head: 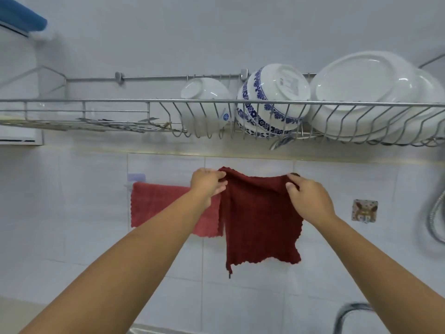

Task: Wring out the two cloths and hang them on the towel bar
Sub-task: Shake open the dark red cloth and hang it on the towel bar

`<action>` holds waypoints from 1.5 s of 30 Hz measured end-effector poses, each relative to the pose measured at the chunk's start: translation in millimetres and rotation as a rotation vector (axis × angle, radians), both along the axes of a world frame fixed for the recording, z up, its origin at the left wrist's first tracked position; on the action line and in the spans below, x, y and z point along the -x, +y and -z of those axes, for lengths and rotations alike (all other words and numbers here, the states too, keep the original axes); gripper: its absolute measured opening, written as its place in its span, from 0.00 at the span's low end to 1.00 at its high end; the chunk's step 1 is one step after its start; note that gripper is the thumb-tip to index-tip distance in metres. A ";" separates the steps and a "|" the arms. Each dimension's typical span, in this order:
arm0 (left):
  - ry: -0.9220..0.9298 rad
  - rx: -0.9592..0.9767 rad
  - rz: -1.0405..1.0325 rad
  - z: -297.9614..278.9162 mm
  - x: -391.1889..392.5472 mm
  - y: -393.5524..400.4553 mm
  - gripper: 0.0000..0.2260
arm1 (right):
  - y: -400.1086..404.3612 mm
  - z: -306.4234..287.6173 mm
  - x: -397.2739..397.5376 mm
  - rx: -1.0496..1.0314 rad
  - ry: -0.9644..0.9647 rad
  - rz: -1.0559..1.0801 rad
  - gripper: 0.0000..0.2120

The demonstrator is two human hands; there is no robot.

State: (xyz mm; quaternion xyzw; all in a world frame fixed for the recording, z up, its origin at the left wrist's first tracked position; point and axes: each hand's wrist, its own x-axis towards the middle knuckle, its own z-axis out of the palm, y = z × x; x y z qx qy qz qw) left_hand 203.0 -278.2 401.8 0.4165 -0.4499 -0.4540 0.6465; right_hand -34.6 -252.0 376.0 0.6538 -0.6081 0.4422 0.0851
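A dark red cloth (258, 220) hangs spread out in front of the tiled wall. My left hand (207, 183) pinches its top left corner and my right hand (308, 197) pinches its top right corner. To its left a lighter pink-red cloth (156, 206) hangs draped over the towel bar (128, 185), whose left bracket shows beside it. My left forearm crosses in front of the pink cloth's right part. The rest of the bar is hidden behind the cloths and my hands.
A wire dish rack (120, 101) is mounted on the wall above, holding a white bowl (204, 100), a blue-patterned bowl (272, 100) and white plates (368, 97). A wall hook (364, 210) and a metal hose (435, 213) are at the right. A tap (349, 312) curves up at the bottom right.
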 end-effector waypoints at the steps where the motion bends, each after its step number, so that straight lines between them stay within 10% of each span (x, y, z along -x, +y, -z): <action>1: -0.059 0.025 -0.039 -0.4 3.7 -9.3 0.07 | -6.5 1.2 1.8 0.001 0.086 0.041 0.19; 5: -0.591 0.118 -0.212 10.0 10.0 -33.2 0.03 | -29.9 16.5 9.5 0.006 0.320 0.152 0.18; 12: -1.420 0.476 -0.522 33.2 16.4 -39.8 0.13 | -48.0 27.5 5.5 0.164 0.195 0.229 0.13; 45: -1.649 0.413 -0.564 66.2 10.7 -36.0 0.20 | -45.6 47.8 -10.4 0.156 0.317 0.390 0.20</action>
